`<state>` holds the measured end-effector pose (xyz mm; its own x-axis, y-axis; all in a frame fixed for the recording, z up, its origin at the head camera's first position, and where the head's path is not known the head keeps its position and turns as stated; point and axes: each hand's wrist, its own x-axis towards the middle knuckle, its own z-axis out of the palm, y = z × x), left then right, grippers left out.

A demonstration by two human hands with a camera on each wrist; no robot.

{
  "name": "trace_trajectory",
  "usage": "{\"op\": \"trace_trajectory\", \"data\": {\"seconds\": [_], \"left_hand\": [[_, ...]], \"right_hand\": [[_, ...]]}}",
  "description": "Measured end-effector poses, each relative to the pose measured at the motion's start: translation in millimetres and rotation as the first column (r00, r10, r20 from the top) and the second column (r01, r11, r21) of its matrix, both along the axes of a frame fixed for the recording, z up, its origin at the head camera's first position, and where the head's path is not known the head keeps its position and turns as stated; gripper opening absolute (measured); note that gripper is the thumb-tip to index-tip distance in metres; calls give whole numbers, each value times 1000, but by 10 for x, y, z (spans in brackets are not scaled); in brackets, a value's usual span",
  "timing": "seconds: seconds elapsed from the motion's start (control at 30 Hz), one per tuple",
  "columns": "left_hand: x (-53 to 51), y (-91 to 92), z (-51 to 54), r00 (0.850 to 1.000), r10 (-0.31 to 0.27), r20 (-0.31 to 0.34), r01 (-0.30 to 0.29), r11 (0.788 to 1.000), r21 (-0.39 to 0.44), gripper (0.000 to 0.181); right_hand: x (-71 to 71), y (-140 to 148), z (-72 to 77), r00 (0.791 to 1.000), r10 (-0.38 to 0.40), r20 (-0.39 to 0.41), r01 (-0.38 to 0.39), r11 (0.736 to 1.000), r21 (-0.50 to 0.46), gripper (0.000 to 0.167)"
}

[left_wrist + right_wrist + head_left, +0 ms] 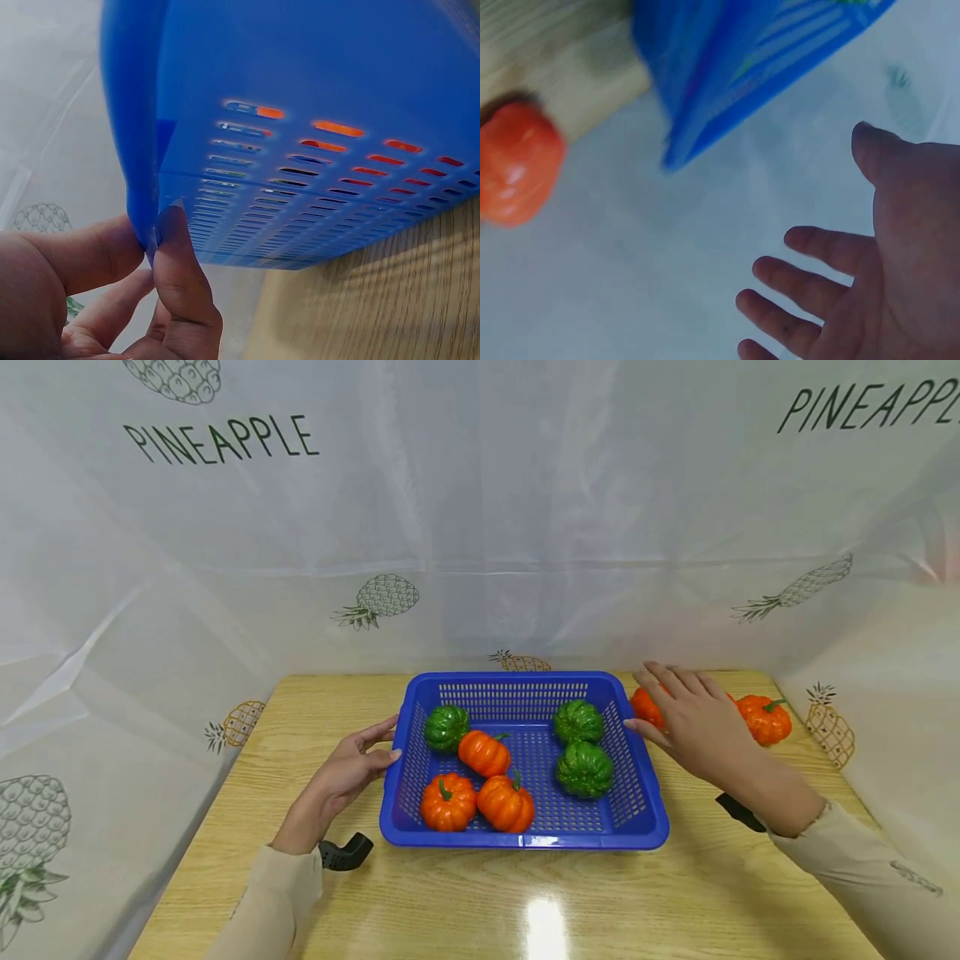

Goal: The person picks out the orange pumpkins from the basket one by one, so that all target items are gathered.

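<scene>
The table [450, 893] has a pale yellow-brown wood-grain top, glossy enough to throw back a bright patch of light [546, 928] at the near side. A blue perforated basket [450, 838] sits around its middle. Right of that, toward the far edge, lie orange pumpkins [765, 721], at least two, one partly hidden.
</scene>
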<state>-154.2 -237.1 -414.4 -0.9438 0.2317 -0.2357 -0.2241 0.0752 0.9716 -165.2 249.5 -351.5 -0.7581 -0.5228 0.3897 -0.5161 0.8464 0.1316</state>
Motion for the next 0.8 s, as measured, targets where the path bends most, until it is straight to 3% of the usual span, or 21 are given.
{"op": "trace_trajectory", "data": {"seconds": [0.07,0.23,0.33,0.5,0.8], "left_hand": [[-1,1,4,1000,1,0,-1,1000,-2,69],[-3,7,9,1000,5,2,-5,1000,-5,69],[-1,10,9,1000,5,3,-5,1000,-3,69],[2,8,1,1000,3,2,-3,1000,-2,69],[-4,4,-8,1000,7,1,-7,1000,-4,69]], "right_hand": [[0,-137,-8,997,73,-17,-73,997,20,87],[44,-484,-8,978,193,78,-200,975,100,69],[65,-676,-24,960,249,125,-267,951,154,70],[108,-938,-91,921,354,164,-385,894,228,76],[194,-1291,-182,850,477,222,-526,764,374,81]]}}
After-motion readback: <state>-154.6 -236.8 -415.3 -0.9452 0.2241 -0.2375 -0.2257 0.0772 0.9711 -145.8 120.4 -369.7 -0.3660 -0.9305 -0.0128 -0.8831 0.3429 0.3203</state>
